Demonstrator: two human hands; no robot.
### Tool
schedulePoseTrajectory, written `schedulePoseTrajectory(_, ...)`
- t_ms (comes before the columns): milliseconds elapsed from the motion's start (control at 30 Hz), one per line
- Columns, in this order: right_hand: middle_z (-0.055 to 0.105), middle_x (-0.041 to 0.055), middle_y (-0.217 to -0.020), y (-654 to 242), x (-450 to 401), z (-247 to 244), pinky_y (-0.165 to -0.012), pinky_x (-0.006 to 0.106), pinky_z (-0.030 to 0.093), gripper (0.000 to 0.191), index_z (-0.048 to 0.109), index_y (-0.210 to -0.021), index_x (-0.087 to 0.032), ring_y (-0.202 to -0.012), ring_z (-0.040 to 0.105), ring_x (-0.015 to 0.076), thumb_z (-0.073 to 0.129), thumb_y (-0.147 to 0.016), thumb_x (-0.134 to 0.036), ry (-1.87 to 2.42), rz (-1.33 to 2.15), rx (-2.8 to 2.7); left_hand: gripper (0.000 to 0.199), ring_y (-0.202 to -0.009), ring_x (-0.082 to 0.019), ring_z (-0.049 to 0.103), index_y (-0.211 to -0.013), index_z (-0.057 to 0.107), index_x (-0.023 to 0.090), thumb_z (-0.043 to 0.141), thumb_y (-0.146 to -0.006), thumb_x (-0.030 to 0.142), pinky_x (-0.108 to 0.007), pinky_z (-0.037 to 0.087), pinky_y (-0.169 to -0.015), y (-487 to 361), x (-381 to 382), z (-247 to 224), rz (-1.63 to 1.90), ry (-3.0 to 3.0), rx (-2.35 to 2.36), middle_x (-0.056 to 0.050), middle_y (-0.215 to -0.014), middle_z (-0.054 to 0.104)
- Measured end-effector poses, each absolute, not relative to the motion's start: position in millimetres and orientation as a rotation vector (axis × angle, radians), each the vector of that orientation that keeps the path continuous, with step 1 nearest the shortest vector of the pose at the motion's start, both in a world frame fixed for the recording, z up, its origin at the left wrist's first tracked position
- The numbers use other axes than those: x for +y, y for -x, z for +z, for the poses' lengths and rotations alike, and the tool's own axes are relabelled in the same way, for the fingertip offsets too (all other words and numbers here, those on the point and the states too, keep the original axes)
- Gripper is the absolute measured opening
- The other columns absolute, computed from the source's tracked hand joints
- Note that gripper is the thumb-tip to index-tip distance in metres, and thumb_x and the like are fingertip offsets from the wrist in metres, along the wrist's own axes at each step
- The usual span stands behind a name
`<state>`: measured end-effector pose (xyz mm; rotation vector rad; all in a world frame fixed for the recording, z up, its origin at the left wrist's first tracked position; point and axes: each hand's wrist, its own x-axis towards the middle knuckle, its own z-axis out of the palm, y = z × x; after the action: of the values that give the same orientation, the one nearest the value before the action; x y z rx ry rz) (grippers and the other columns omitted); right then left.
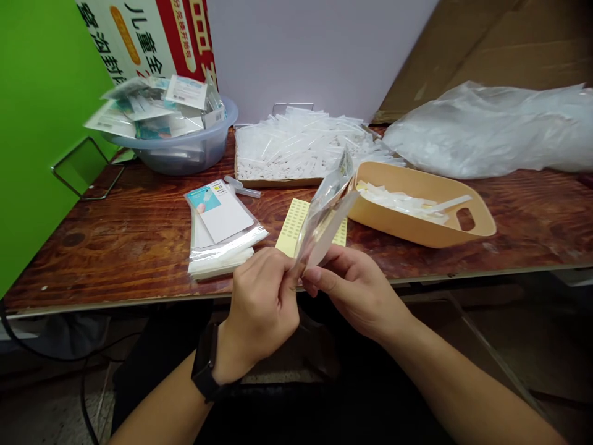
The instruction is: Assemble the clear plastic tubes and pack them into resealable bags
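Our left hand [262,303] grips one clear packet [319,201] by its lower end, and our right hand [365,290] pinches it there too; this packet seems unfinished. Beyond it lies one yellow sheet [290,227]; at left, one stack of bags [215,267]; at right, one tan basket [389,225]. Farther, we see two loose tubes [249,193], one box [278,183] of uncountable tubes and, far left, one bowl [185,153] with many packets [186,91], which look finished.
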<state>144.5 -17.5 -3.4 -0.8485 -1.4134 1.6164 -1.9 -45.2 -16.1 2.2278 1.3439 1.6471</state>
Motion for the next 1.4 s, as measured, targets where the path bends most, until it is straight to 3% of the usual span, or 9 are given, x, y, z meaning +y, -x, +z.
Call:
schedulePoseTrajectory(267, 0.057, 0.0001, -0.069, -143.0, -19.5, -8.5, -0.060, 0.025, 0.047, 0.022, 0.054, -0.075, -0.019, -0.064, 0.053, 0.0118, 0.066, -0.080, -0.037, 0.760, 1.664, -1.388, 0.020, -0.057, -0.010, 0.053, -0.069, 0.048, 0.020, 0.053, -0.083, 0.007, -0.024, 0.040, -0.056, 1.9, -45.8, -11.3, 1.649, -2.187, 1.380, 0.002, -0.060, 0.055)
schedulePoseTrajectory(533, 0.059, -0.0011, -0.064, -139.3, -21.9, -5.4, -0.056, 0.024, 0.050, 0.020, 0.053, -0.076, -0.019, -0.058, 0.056, 0.0112, 0.064, -0.082, -0.035, 0.786, 1.648, -1.283, 0.016, -0.058, -0.011, 0.053, -0.070, 0.050, 0.019, 0.053, -0.083, 0.009, -0.023, 0.039, -0.056, 4.2, -44.6, -11.8, 1.639, -2.143, 1.482, 0.002, -0.061, 0.055)
schedulePoseTrajectory(867, 0.063, -0.0005, -0.062, -136.0, -21.0, -3.8, -0.053, 0.023, 0.051, 0.018, 0.069, -0.076, -0.018, -0.055, 0.057, 0.0104, 0.077, -0.071, -0.033, 0.894, 1.594, -1.210, 0.015, -0.059, -0.010, 0.051, -0.073, 0.050, 0.018, 0.052, -0.083, 0.007, -0.023, 0.037, -0.056, 5.5, -44.8, -13.9, 1.593, -2.139, 1.439, 0.002, -0.063, 0.054)
schedulePoseTrajectory(1400, 0.063, -0.0011, -0.064, -138.8, -17.6, -12.9, -0.049, 0.019, 0.048, 0.017, 0.067, -0.072, -0.016, -0.052, 0.056, 0.0081, 0.079, -0.067, -0.026, 0.898, 1.615, -1.197, 0.019, -0.056, -0.010, 0.047, -0.069, 0.046, 0.018, 0.049, -0.084, 0.007, -0.024, 0.034, -0.053, 1.5, -42.7, -15.4, 1.623, -2.222, 1.408, 0.002, -0.059, 0.049)
